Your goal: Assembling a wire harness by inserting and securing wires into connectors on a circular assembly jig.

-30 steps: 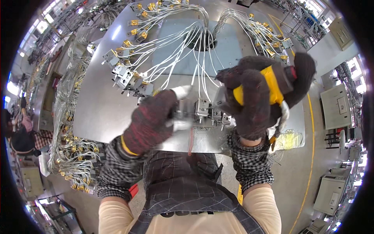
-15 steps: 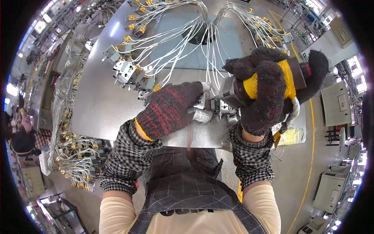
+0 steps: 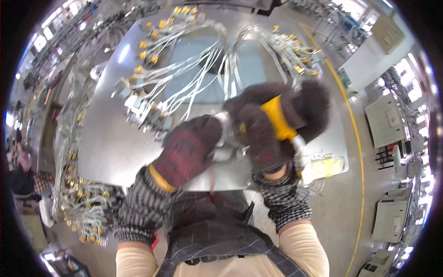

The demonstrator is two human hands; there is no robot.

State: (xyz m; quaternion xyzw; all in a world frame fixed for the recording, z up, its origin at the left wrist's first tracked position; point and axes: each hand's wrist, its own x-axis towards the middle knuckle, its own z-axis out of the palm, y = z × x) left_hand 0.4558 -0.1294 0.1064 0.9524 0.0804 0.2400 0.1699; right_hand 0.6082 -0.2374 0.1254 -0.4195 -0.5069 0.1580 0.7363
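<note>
My right hand (image 3: 256, 138), in a dark knitted glove, is wrapped round a yellow-and-black hand-held tool (image 3: 277, 115) that looks like a power tool. My left hand (image 3: 189, 145), in a dark red-flecked glove, has its fingers closed at a small silvery metal part (image 3: 223, 154) near the table's front edge. Motion blur and the gloves hide what exactly the left fingers grip. Right beside the left fingertips is the tool hand, and the tool's front end is hidden. White wires (image 3: 198, 76) fan across the metal table (image 3: 108, 143) to metal blocks (image 3: 138, 106) at the left.
A blue-grey mat (image 3: 254, 55) lies under the wires. Gold-coloured connectors (image 3: 300, 69) sit at the far right. More wire bundles (image 3: 87, 207) hang left of the table. A yellowish clear packet (image 3: 327, 166) lies at the right corner. Another person (image 3: 27, 180) is at the far left.
My right hand has moved left with the tool, close up to my left hand. The whole view has shifted, so the table appears lower and further left.
</note>
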